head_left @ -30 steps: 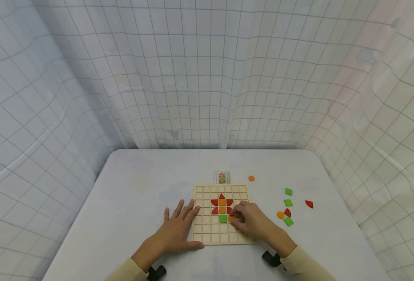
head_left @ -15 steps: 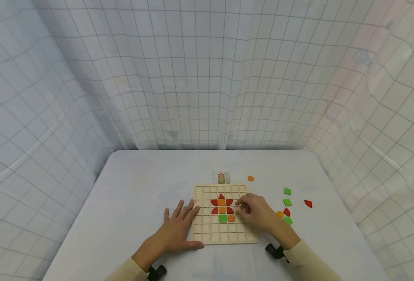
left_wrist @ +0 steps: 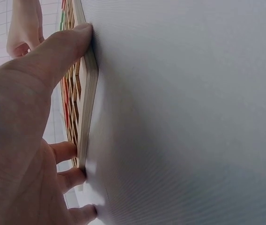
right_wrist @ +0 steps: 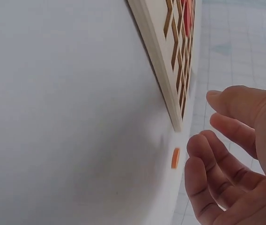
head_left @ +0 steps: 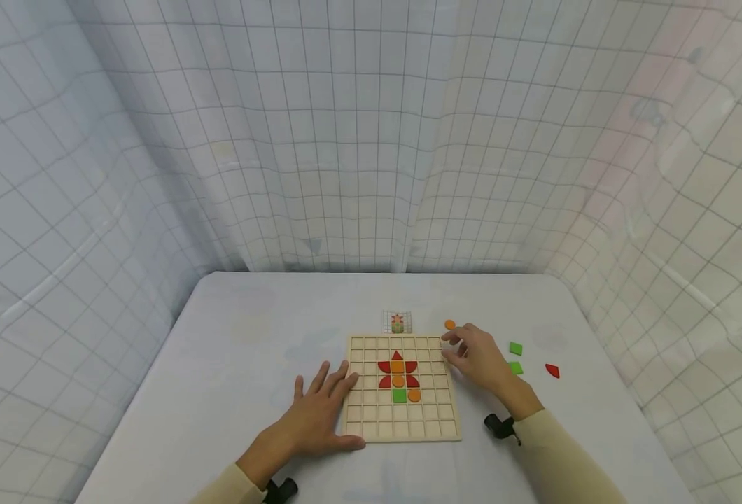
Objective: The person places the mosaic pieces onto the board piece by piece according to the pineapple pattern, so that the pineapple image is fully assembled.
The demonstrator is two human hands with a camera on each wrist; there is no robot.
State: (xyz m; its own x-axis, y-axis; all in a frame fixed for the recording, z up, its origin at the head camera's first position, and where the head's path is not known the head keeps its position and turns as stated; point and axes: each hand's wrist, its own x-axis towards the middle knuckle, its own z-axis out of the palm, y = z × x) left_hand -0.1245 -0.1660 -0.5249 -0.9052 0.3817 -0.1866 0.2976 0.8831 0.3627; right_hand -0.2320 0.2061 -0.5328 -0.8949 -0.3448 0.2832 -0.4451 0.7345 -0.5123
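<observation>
A wooden grid board (head_left: 434, 413) lies on the white table. My left hand (head_left: 317, 416) rests along its left side with spread fingers, the thumb (left_wrist: 72, 44) touching the front corner. On the board are red pieces (head_left: 385, 382) around an orange square (head_left: 397, 367) and an orange disc. Below them sit a green square (head_left: 399, 396) and, beside it, another orange disc (head_left: 414, 396). Over the board's right back corner hovers my right hand (head_left: 479, 358), fingers loosely bent and holding nothing. A loose orange disc (right_wrist: 175, 158) lies near its fingertips, just behind the board.
Behind the board lies a small card (head_left: 397, 322) with a printed flower pattern. To the right are green squares (head_left: 516, 348) and a red piece (head_left: 552, 371); the right forearm hides other pieces there. Gridded white curtains (head_left: 346, 140) surround the table.
My right hand has let go of the orange disc beside the green square on the board. It has moved back and right toward the loose disc. The left hand has stayed put.
</observation>
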